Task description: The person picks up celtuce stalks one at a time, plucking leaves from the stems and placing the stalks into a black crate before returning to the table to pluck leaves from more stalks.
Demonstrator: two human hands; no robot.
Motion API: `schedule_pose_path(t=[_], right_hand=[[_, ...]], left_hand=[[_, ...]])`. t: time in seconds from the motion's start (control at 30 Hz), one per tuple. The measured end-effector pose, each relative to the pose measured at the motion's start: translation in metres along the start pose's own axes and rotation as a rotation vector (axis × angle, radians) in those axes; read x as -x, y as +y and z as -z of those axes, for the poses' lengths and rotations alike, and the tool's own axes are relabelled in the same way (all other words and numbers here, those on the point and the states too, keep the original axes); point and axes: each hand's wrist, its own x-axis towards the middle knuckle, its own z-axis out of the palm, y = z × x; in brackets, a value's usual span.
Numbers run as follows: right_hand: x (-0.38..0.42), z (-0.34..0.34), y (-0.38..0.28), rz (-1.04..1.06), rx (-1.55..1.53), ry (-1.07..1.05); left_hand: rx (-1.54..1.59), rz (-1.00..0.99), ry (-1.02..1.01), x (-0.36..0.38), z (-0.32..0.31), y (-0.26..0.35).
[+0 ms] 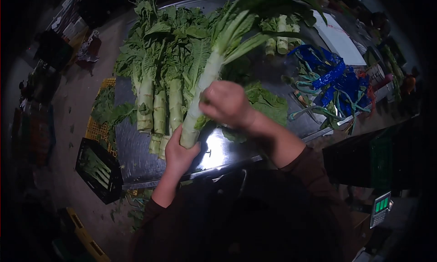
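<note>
A thick pale green stalk (210, 75) with long leaves at its top slants up over the metal table (136, 168). My left hand (179, 153) is wrapped round its lower end. Beside the stalk's middle is my right hand (225, 102), its fingers curled in; what they hold, if anything, is hidden. To the left lie several leafy stalks (145, 105) side by side, cut ends towards me. A loose green leaf (266, 102) rests on the table behind my right wrist.
More short stalks (282, 36) lie at the back right, near a white board (339, 38). Blue plastic and ties (334, 77) are heaped at the right. A black crate (98, 171) with stalks stands on the floor at left. A lit scale display (381, 204) is at lower right.
</note>
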Motion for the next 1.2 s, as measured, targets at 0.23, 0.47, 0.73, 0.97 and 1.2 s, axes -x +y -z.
schedule_pose_path(t=[0.23, 0.47, 0.73, 0.97, 1.2], right_hand=[[0.037, 0.033, -0.017, -0.545, 0.301, -0.192], [0.133, 0.079, -0.062, -1.172, 0.378, -0.369], [0.190, 0.115, -0.118, -1.048, 0.362, 0.020], [0.201, 0.149, -0.164, -0.923, 0.438, -0.015], [0.290, 0.232, -0.229, -0.703, 0.789, 0.239]], left_hand=[[0.804, 0.275, -0.571, -0.012, 0.030, -0.025], [1.134, 0.330, -1.086, -0.021, 0.038, -0.042], [0.947, 0.392, -1.289, -0.014, 0.016, -0.016], [0.361, 0.323, -1.113, 0.022, -0.027, 0.032], [-0.027, 0.193, -1.412, 0.086, -0.152, 0.107]])
